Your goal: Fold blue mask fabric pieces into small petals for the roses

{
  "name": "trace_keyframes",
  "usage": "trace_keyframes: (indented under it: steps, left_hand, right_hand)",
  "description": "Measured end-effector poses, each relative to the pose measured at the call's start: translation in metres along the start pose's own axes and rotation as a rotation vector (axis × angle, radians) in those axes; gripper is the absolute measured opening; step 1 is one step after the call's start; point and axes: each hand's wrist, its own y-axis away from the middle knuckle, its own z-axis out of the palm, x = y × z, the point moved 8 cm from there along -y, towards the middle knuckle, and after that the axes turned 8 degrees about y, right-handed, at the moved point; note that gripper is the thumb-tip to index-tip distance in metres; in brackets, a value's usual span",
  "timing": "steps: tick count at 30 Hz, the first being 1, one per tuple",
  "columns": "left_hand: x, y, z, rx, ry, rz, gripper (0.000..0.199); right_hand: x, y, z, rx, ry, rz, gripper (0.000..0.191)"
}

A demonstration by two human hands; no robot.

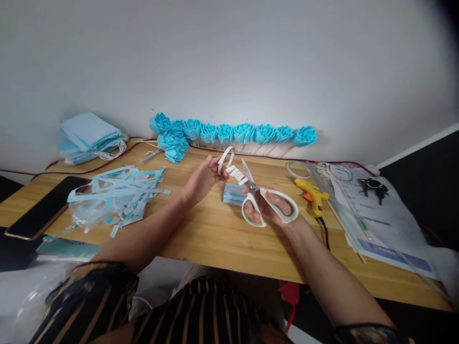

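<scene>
My left hand is closed on a thin white roll of tape, pinched between thumb and fingers. White-handled scissors are in my right hand, with fingers through both loops and the blades spread apart. Several short white strips sit in a row along one blade, close to the roll; they look like cut tape. Below them, a small stack of folded blue pieces lies on the wooden table, partly behind my right hand.
Blue flowers with pale stems line the wall. Face masks are stacked at the back left, near a pile of cut strips and a phone. To the right lie a yellow glue gun, sheets of paper and keys.
</scene>
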Motion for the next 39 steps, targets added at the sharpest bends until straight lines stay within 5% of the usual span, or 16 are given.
trace_keyframes:
  steps: [10, 15, 18, 22, 29, 34, 39]
  left_hand:
    - [0.001, 0.000, -0.001, 0.002, -0.061, -0.002, 0.052]
    - [0.005, -0.002, -0.004, 0.017, -0.091, 0.013, 0.045]
    - [0.006, 0.000, -0.004, 0.002, -0.126, 0.047, 0.033]
    - [0.007, 0.006, 0.007, -0.070, -0.251, 0.112, 0.029]
    - [-0.020, -0.004, 0.047, -0.231, -0.288, -0.183, 0.031]
    - [-0.073, -0.048, 0.073, -0.221, -0.339, -0.341, 0.020]
    - [-0.101, -0.095, 0.075, -0.039, -0.631, -0.233, 0.015]
  right_hand:
    - [0.000, -0.003, -0.006, 0.144, 0.024, 0.047, 0.055]
    - [-0.033, 0.002, -0.025, 0.331, -0.033, -0.078, 0.050]
    - [-0.060, 0.027, -0.032, 0.407, 0.057, -0.098, 0.044]
    - [-0.077, 0.093, -0.038, 0.576, 0.257, -0.034, 0.035]
    - [-0.032, 0.204, -0.031, 0.685, 0.170, 0.214, 0.047]
    - [-0.005, 0.231, -0.027, 0.811, -0.099, 0.227, 0.035]
    - [-0.010, 0.233, -0.018, 0.793, -0.175, 0.052, 0.072]
